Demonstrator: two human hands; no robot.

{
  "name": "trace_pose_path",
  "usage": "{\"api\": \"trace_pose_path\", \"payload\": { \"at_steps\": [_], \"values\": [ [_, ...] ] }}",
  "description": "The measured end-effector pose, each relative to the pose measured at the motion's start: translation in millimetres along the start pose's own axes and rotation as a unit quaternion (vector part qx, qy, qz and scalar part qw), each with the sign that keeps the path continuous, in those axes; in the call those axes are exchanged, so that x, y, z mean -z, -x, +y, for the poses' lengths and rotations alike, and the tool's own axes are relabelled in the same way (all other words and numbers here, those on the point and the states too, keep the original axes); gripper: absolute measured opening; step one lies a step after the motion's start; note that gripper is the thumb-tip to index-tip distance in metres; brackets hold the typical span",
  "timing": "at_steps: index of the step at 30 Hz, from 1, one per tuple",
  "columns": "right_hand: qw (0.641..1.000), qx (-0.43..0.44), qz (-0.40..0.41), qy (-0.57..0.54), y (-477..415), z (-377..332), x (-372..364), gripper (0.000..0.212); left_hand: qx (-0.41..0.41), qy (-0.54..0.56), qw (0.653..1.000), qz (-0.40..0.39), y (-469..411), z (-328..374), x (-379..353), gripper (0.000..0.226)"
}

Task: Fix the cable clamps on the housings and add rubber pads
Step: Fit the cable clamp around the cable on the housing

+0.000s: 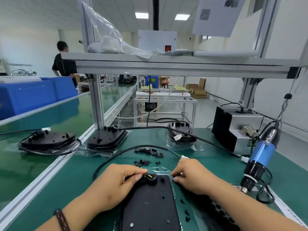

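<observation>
A black housing (pixel 150 205) lies flat on the green mat right in front of me, in a clear plastic bag. My left hand (pixel 116 182) rests on its far left corner and pinches the black cable (pixel 103 164) where it enters the round boss (pixel 152 178) with yellow wires. My right hand (pixel 190 175) has curled fingers at the housing's far right corner, pinching the bag edge or a small part; I cannot tell which. Small black clamps and screws (pixel 148 151) are scattered beyond the hands. A sheet of black rubber pads (pixel 215 212) lies to the housing's right.
A blue electric screwdriver (pixel 260 157) hangs at the right, by a black and silver box (pixel 233 127). Three more housings (pixel 106 139) with cables sit at the back of the bench, one on the conveyor (pixel 48 140). An aluminium frame post (pixel 96 100) stands behind. A person stands far left.
</observation>
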State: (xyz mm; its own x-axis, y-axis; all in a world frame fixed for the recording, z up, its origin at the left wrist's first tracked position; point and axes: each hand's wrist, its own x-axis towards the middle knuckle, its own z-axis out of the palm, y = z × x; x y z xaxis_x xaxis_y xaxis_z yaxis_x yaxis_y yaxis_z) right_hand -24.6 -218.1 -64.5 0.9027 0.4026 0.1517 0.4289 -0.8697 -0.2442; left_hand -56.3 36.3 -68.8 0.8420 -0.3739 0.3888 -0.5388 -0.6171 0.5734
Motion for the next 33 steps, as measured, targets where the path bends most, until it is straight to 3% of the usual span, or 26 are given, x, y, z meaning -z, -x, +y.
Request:
{"api": "trace_pose_path", "payload": {
  "at_steps": [4, 6, 8, 10, 13, 19, 21, 33],
  "values": [
    [1.000, -0.002, 0.004, 0.001, -1, -2, 6, 0.014, 0.009, -0.001, 1.000, 0.001, 1, 0, 2, 0.016],
    [0.996, -0.037, 0.057, -0.061, 0, -4, 23, 0.004, 0.010, -0.002, 1.000, -0.001, 1, 2, 4, 0.013],
    [0.982, -0.051, 0.095, -0.154, -2, -12, 39, 0.016, 0.007, -0.009, 1.000, -0.013, -1, 4, 6, 0.013],
    [0.955, -0.041, 0.072, -0.284, -6, -30, 46, 0.026, 0.006, -0.005, 0.999, -0.038, -1, 6, 9, 0.011],
    [0.901, -0.018, 0.022, -0.433, -16, -64, 32, 0.016, 0.003, 0.005, 0.999, -0.051, -1, 7, 10, 0.009],
    [0.832, -0.044, -0.006, -0.554, -24, -74, 10, 0.010, 0.016, 0.016, 0.999, 0.030, 0, 6, 4, 0.013],
    [0.816, -0.050, -0.014, -0.575, -24, -71, 7, 0.011, 0.030, 0.052, 0.998, 0.026, 1, 6, 1, 0.014],
    [0.821, -0.013, -0.006, -0.571, -19, -68, 4, 0.022, 0.083, 0.164, 0.982, 0.053, -3, 2, -5, 0.011]
  ]
}}
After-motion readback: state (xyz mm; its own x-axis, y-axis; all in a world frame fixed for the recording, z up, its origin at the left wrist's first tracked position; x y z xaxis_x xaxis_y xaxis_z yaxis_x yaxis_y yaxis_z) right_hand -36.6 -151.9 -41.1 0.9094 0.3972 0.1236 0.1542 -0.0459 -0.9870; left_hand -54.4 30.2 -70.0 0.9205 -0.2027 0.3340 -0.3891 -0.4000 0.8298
